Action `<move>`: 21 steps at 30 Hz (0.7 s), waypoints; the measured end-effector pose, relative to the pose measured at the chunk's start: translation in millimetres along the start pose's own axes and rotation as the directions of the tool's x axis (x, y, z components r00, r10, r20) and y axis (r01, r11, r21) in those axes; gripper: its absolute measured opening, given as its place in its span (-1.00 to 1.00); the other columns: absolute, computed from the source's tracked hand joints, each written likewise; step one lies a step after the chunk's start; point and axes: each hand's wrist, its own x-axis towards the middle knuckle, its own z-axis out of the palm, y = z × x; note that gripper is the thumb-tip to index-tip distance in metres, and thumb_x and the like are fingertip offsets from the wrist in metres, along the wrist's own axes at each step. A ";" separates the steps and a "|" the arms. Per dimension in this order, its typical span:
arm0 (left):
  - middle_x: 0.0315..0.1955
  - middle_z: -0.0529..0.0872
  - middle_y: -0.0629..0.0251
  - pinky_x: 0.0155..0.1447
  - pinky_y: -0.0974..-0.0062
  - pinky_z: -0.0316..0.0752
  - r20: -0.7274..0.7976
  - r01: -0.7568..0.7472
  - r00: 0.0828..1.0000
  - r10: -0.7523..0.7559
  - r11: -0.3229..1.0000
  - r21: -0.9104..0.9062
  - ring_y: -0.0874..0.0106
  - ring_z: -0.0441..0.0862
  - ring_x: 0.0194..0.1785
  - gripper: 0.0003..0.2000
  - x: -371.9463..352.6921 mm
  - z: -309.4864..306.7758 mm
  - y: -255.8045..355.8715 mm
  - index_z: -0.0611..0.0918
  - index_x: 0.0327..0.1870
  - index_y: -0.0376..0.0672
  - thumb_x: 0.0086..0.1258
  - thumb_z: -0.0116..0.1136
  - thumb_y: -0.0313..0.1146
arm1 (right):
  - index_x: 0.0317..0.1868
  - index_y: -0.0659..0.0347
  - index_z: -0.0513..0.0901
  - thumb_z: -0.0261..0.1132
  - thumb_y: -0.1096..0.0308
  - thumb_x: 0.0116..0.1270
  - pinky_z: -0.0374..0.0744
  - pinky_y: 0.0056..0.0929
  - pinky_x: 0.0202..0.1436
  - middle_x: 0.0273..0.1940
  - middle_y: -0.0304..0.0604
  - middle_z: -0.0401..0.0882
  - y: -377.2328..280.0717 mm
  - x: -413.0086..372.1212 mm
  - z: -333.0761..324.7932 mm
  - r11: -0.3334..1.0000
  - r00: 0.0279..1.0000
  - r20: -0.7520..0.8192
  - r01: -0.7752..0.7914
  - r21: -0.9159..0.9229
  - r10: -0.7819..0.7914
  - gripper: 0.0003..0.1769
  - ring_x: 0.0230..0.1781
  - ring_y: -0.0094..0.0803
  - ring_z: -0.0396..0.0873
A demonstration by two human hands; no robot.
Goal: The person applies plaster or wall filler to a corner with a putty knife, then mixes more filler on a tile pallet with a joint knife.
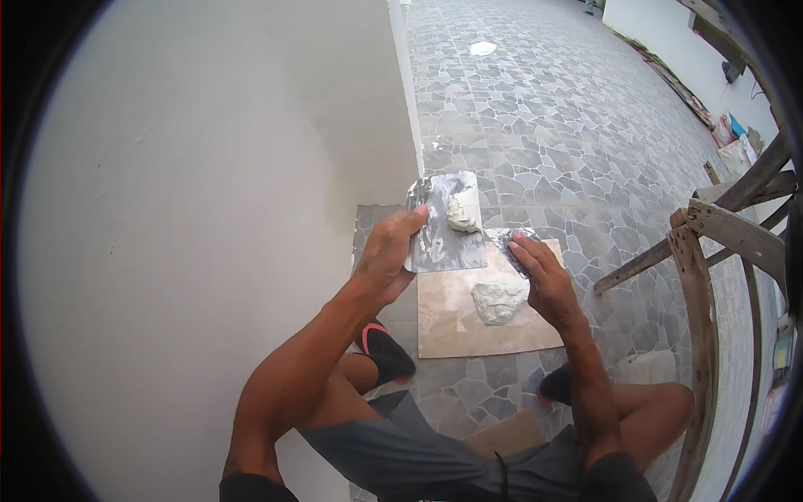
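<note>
My left hand point(393, 247) grips a wide metal plate point(447, 255), smeared grey and white, with the thumb on its face. A lump of white putty point(462, 211) sits on the plate's right half. In my right hand point(548, 284) is a smaller putty knife point(508, 243), its blade coated with putty and its fingers pressed along it. The blade is close to the plate's lower right corner. Below both hands lies a beige board point(452, 326) on the floor, bearing a larger heap of putty point(499, 301).
A smooth pale wall point(209, 209) rises close on my left, ending at a vertical edge. Stone-patterned tiles point(544, 125) cover the floor. A wooden trestle point(694, 251) stands at right. Farther off lie a white patch point(483, 48) and some bags point(736, 155).
</note>
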 end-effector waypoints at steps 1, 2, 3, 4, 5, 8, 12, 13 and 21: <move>0.01 0.64 0.11 0.16 0.38 0.62 0.002 -0.030 1.000 0.030 0.999 0.026 0.43 0.68 0.02 -0.64 0.3 0.1 4.0 0.42 0.20 -0.41 0.62 -0.10 -0.27 | 0.23 0.27 0.55 0.15 0.82 0.17 0.57 -0.16 0.29 0.23 0.04 0.58 -0.1 -0.7 -2.1 0.993 0.996 -0.020 -0.090 0.072 0.092 -0.41 0.21 -0.02 0.58; 0.01 0.64 0.11 0.16 0.39 0.62 0.000 -0.058 0.998 0.058 0.997 0.049 0.43 0.68 0.02 -0.64 -1.3 1.5 7.5 0.42 0.21 -0.40 0.62 -0.11 -0.27 | 0.23 0.27 0.55 0.14 0.81 0.19 0.58 -0.20 0.26 0.22 0.03 0.59 -3.3 -3.0 -4.0 0.973 0.982 -0.030 -0.178 0.148 0.184 -0.42 0.19 -0.01 0.60; 0.01 0.64 0.11 0.16 0.39 0.62 -0.004 -0.084 0.996 0.085 0.994 0.072 0.43 0.68 0.02 -0.64 -2.7 2.2 10.0 0.42 0.22 -0.39 0.63 -0.13 -0.27 | 0.24 0.27 0.55 0.14 0.81 0.22 0.59 -0.23 0.23 0.22 0.03 0.59 -8.3 -2.6 -6.0 0.938 0.960 -0.032 -0.263 0.226 0.277 -0.44 0.16 -0.01 0.61; 0.02 0.64 0.13 0.15 0.41 0.62 -0.003 -0.091 0.996 0.091 0.993 0.079 0.44 0.68 0.02 -0.64 -2.4 2.8 10.6 0.42 0.24 -0.37 0.64 -0.15 -0.27 | 0.23 0.31 0.54 0.14 0.68 0.37 0.59 -0.37 0.08 0.08 0.00 0.67 -15.9 0.8 -14.4 0.886 0.936 -0.029 -0.321 0.334 0.350 -0.57 -0.02 -0.17 0.67; 0.02 0.64 0.14 0.14 0.41 0.62 -0.011 -0.083 0.996 0.084 0.992 0.094 0.45 0.68 0.01 -0.64 -1.5 3.4 10.0 0.42 0.24 -0.37 0.64 -0.16 -0.27 | 0.23 0.32 0.54 0.14 0.63 0.41 0.57 -0.42 0.03 0.02 -0.02 0.68 -18.3 -1.2 -20.2 0.836 0.897 0.022 -0.419 0.353 0.441 -0.61 -0.07 -0.26 0.65; 0.01 0.64 0.16 0.13 0.42 0.63 -0.020 -0.079 0.996 0.082 0.990 0.119 0.46 0.68 0.00 -0.64 3.0 4.5 8.3 0.41 0.24 -0.37 0.64 -0.17 -0.28 | 0.20 0.37 0.55 0.14 0.42 0.52 0.50 -0.58 -0.08 -0.21 -0.19 0.64 -22.7 -2.3 -25.7 0.674 0.793 0.070 -0.557 0.486 0.605 -0.67 -0.22 -0.59 0.51; 0.00 0.63 0.17 0.14 0.40 0.62 -0.005 -0.088 0.996 0.089 0.989 0.120 0.44 0.67 0.00 -0.64 9.8 0.4 2.0 0.40 0.25 -0.37 0.64 -0.18 -0.28 | 0.18 0.35 0.58 0.17 0.40 0.51 0.51 -0.57 -0.05 -0.15 -0.25 0.65 -17.6 -11.4 -15.1 0.501 0.737 0.048 -0.504 0.703 0.674 -0.69 -0.19 -0.61 0.52; 0.00 0.63 0.17 0.15 0.40 0.62 -0.004 -0.087 0.996 0.088 0.989 0.123 0.44 0.67 0.00 -0.64 10.2 1.0 1.5 0.40 0.25 -0.37 0.64 -0.19 -0.28 | 0.17 0.34 0.59 0.17 0.40 0.51 0.51 -0.57 -0.04 -0.14 -0.26 0.66 -19.2 -11.6 -15.9 0.484 0.725 0.047 -0.505 0.715 0.687 -0.69 -0.17 -0.61 0.53; -0.01 0.63 0.18 0.17 0.39 0.60 -0.022 -0.145 0.988 0.150 0.979 0.140 0.44 0.66 0.02 -0.64 6.1 -0.9 4.9 0.41 0.24 -0.37 0.64 -0.17 -0.27 | 0.21 0.37 0.57 0.18 0.40 0.50 0.51 -0.54 0.09 -0.02 -0.21 0.66 -3.9 -20.9 -23.5 0.609 0.710 -0.013 -0.593 0.526 0.704 -0.66 -0.05 -0.58 0.56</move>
